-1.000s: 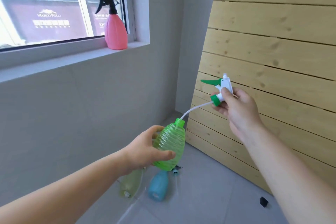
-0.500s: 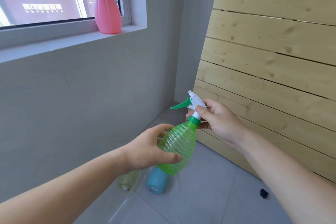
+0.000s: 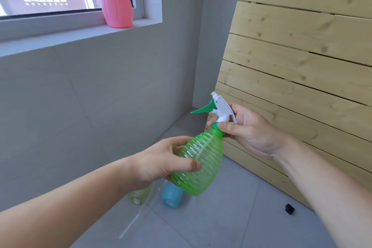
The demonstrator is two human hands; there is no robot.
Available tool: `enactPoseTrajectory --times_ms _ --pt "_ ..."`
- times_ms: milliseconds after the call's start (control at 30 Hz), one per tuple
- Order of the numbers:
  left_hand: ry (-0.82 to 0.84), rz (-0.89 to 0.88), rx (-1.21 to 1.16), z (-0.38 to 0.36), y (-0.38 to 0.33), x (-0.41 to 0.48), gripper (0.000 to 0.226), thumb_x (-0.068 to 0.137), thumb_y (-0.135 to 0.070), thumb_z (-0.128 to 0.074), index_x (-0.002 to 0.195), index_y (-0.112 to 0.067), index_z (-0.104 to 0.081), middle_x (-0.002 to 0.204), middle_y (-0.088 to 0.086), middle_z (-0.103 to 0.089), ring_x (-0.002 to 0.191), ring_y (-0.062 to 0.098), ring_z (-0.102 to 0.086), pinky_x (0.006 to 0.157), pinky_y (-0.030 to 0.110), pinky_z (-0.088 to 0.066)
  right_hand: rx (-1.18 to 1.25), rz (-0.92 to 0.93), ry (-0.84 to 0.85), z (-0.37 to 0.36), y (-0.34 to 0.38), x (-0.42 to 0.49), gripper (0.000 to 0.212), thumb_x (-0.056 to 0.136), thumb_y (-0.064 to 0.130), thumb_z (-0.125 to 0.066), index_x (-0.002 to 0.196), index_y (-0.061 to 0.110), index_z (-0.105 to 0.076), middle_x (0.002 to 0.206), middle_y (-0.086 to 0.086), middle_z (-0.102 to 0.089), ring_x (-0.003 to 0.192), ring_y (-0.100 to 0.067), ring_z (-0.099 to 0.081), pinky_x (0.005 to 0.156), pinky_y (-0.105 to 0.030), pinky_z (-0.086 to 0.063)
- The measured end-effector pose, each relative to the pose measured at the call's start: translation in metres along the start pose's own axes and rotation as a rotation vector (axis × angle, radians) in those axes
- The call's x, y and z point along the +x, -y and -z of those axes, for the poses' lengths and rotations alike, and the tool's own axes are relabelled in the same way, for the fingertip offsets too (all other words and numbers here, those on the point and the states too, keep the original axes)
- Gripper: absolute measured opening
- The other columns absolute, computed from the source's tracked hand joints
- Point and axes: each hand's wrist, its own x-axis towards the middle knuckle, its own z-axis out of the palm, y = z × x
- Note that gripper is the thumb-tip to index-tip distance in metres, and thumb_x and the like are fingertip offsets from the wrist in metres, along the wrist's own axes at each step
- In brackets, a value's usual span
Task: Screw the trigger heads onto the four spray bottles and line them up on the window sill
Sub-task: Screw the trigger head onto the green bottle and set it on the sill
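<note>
My left hand (image 3: 161,161) grips the ribbed green spray bottle (image 3: 199,161) around its body, holding it tilted in mid-air. A white and green trigger head (image 3: 218,109) sits on the bottle's neck, and my right hand (image 3: 247,129) pinches its green collar between thumb and fingers. On the window sill (image 3: 80,35) stands a pink bottle (image 3: 116,4) with a black trigger head fitted. A blue bottle (image 3: 172,197) and a pale yellow-green bottle (image 3: 141,195) lie on the floor below my hands, partly hidden by my left arm.
A slatted wooden panel (image 3: 302,62) leans against the wall on the right. A small black piece (image 3: 289,209) lies on the grey tiled floor (image 3: 221,217) near it. A clear dip tube (image 3: 130,225) lies on the floor by the bottles.
My right hand brought the trigger head down from above, slid its tube into the green bottle and seated it on the neck. The view tilted downward.
</note>
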Motion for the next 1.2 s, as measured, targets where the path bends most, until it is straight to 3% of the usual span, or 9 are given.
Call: enactPoseTrajectory --times_ms 200,267,433,600,800,1000,1100,1200 --pt "0.083 0.007 -0.082 -0.001 -0.001 0.002 0.067 0.067 -0.021 -0.073 0.133 -0.014 -0.064 0.129 0.027 -0.067 0.11 0.031 -0.065 0.106 0.062 -0.045 0.023 0.049 -0.011 0.001 0.002 -0.004 0.043 0.086 0.007 -0.064 0.128 0.007 -0.055 0.108 -0.018 -0.069 0.1 -0.029 -0.059 0.09 -0.042 -0.049" --pt "0.111 0.021 -0.116 -0.001 0.001 0.003 0.071 0.066 -0.022 -0.071 0.135 -0.013 -0.062 0.121 0.019 -0.067 0.11 0.033 -0.061 0.106 0.062 -0.044 0.054 0.043 0.008 0.001 0.002 -0.006 0.044 0.085 0.005 -0.063 0.128 0.007 -0.055 0.107 -0.017 -0.068 0.1 -0.029 -0.059 0.089 -0.038 -0.05" --pt "0.148 0.049 -0.212 -0.003 0.002 0.003 0.068 0.067 -0.024 -0.066 0.135 -0.014 -0.063 0.122 0.014 -0.064 0.112 0.034 -0.056 0.094 0.045 -0.05 0.091 0.051 0.006 0.001 0.004 -0.01 0.049 0.084 0.002 -0.062 0.131 0.007 -0.053 0.105 -0.015 -0.069 0.095 -0.025 -0.061 0.084 -0.03 -0.054" --pt "0.171 0.093 -0.259 -0.008 0.005 0.002 0.069 0.067 -0.031 -0.067 0.134 -0.014 -0.06 0.123 0.016 -0.057 0.114 0.037 -0.048 0.098 0.053 -0.031 0.04 0.053 0.003 0.003 0.006 -0.011 0.048 0.084 0.002 -0.063 0.131 0.008 -0.054 0.106 -0.013 -0.071 0.099 -0.024 -0.06 0.093 -0.038 -0.046" --pt "0.146 0.029 -0.201 -0.014 0.003 0.002 0.056 0.073 -0.028 -0.073 0.128 -0.02 -0.067 0.117 0.011 -0.066 0.11 0.033 -0.058 0.099 0.053 -0.042 0.065 -0.006 0.045 0.001 0.003 -0.012 0.051 0.086 0.007 -0.062 0.136 0.005 -0.051 0.107 -0.015 -0.071 0.101 -0.031 -0.061 0.084 -0.031 -0.056" --pt "0.044 0.004 -0.075 -0.014 0.001 -0.001 0.056 0.074 -0.03 -0.077 0.128 -0.023 -0.068 0.12 0.017 -0.072 0.107 0.031 -0.067 0.107 0.065 -0.042 0.051 -0.013 0.061 0.001 0.006 -0.011 0.046 0.086 0.008 -0.063 0.132 0.009 -0.055 0.104 -0.013 -0.073 0.099 -0.027 -0.064 0.085 -0.03 -0.056" --pt "-0.029 -0.014 0.016 -0.015 -0.002 -0.001 0.056 0.07 -0.036 -0.081 0.124 -0.026 -0.069 0.126 0.023 -0.069 0.113 0.044 -0.069 0.103 0.071 -0.043 -0.074 -0.016 -0.016 -0.003 0.003 -0.009 0.039 0.091 0.011 -0.067 0.128 0.009 -0.056 0.105 -0.011 -0.071 0.095 -0.023 -0.067 0.084 -0.031 -0.056" --pt "-0.064 -0.018 0.055 -0.018 -0.001 0.0 0.055 0.068 -0.045 -0.084 0.118 -0.031 -0.069 0.123 0.022 -0.07 0.117 0.049 -0.063 0.1 0.075 -0.043 -0.196 -0.025 -0.185 -0.016 -0.003 -0.006 0.032 0.096 0.022 -0.065 0.122 0.005 -0.056 0.095 -0.01 -0.06 0.084 -0.021 -0.06 0.072 -0.027 -0.054"
